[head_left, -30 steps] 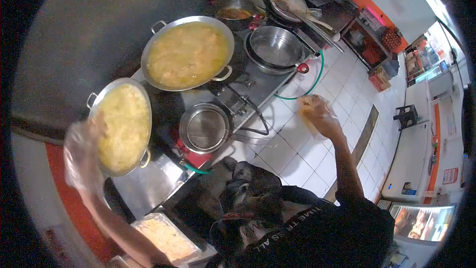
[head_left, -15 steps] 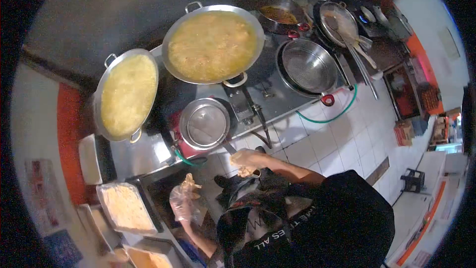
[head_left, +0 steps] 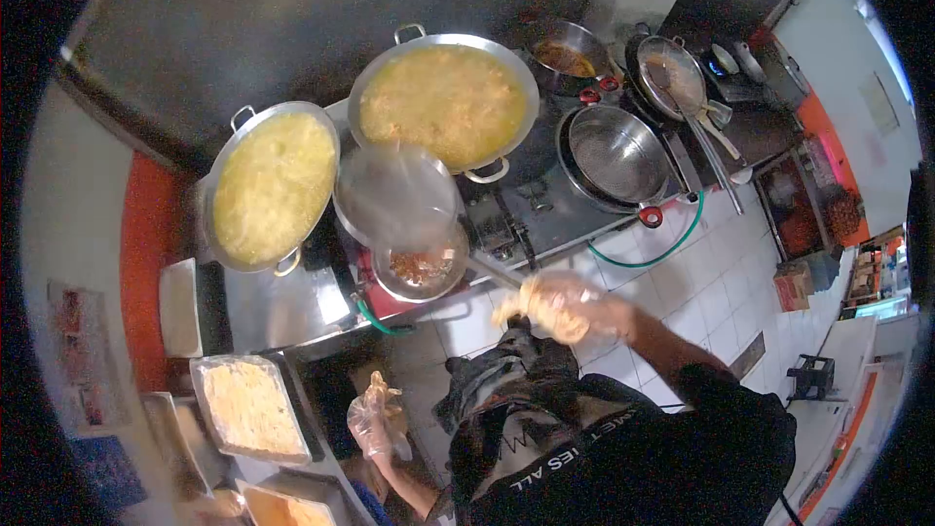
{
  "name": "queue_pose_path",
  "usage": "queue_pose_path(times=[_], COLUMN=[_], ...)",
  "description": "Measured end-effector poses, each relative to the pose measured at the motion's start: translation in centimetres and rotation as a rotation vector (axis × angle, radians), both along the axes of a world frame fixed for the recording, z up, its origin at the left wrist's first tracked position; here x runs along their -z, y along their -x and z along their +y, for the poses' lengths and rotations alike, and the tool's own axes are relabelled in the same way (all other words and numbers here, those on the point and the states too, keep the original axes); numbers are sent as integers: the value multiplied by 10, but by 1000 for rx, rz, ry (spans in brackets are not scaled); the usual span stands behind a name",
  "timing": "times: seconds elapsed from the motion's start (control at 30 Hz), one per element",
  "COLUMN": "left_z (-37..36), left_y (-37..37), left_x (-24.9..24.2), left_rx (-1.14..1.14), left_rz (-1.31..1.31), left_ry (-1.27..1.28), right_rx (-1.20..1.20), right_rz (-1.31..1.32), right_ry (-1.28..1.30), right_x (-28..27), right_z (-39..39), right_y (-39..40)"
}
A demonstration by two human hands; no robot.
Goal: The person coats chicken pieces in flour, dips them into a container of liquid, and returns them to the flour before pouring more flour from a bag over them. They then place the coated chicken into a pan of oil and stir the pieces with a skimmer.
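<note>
My right hand (head_left: 563, 307), in a clear glove crusted with batter, is closed around the handle of a round metal strainer (head_left: 399, 190). The strainer is smeared by motion and hangs tilted over a metal bowl (head_left: 429, 282), with brown-red bits visible inside that bowl. Behind the strainer stands a wide pan of bubbling oil (head_left: 448, 102) with browned pieces in it. My left hand (head_left: 375, 419), gloved and batter-coated at the fingertips, is held low at the left, its fingers loosely apart with nothing visible in them. It is nearest the tray of pale flour-like coating (head_left: 251, 407).
A second oil pan (head_left: 273, 185) foams at the left. Stacked strainers (head_left: 618, 156) with red-ended handles sit right on the steel counter, near a dark pot (head_left: 565, 58) and a pan with long utensils (head_left: 672, 78). A green hose (head_left: 633, 263) loops over the counter's front edge.
My right hand has moved right, lifting the strainer up off the bowl and exposing the bits below. My left hand has shifted slightly down. The whole view has shifted a little.
</note>
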State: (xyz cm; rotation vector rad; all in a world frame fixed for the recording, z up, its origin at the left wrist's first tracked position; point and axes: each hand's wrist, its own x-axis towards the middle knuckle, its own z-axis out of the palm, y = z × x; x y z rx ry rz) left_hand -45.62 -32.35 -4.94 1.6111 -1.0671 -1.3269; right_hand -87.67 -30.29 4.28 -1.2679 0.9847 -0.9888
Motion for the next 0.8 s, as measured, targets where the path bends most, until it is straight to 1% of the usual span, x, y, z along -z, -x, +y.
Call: queue_pose_path(times=[0.07,0.1,0.17,0.23,0.3,0.33,0.37,0.4,0.43,0.47,0.5,0.57,0.6,0.63,0.7,0.73,0.77,0.8], left_z=[-9,-12,-17,-22,-19,-18,-18,-17,-18,-16,-13,-17,-14,-14,-14,-14,-15,-17], left_y=[-7,-11,-22,-26,-33,-34,-31,-30,-28,-24,-19,-2,4,11,22,26,31,32], left_x=[-2,-2,-4,-7,0,4,7,11,13,18,23,24,21,21,21,25,30,33], left_rx=[-17,-12,41,44,31,8,-4,-44,-85,-123,-140,-154,-167,-166,-136,-139,-153,-163], left_rz=[-50,-37,-102,-106,-15,18,23,20,16,74,48,-1,31,30,140,144,151,153], left_ry=[-141,-135,-172,-159,-3,79,82,26,-30,-9,-32,-85,-77,-80,59,59,57,54], right_rx=[13,39,152,353,259,117,-56,-58,98,244,244,-107,40,37,-88,-175,-175,-114], right_rz=[97,137,171,597,996,1551,2071,2071,1935,1788,1784,1908,1789,1788,1496,1391,1395,1069], right_ry=[-26,-43,-109,-56,-134,219,619,631,495,361,367,-67,392,389,-497,-462,-457,-694], right_x=[-49,-68,-71,-26,-22,-11,0,9,16,21,25,38,53,43,6,8,6,10], right_z=[-32,-50,-85,-144,-198,-224,-249,-267,-283,-299,-315,-344,-330,-328,-322,-324,-323,-315], right_y=[11,17,47,107,159,181,198,209,217,224,230,242,255,249,232,228,230,228])
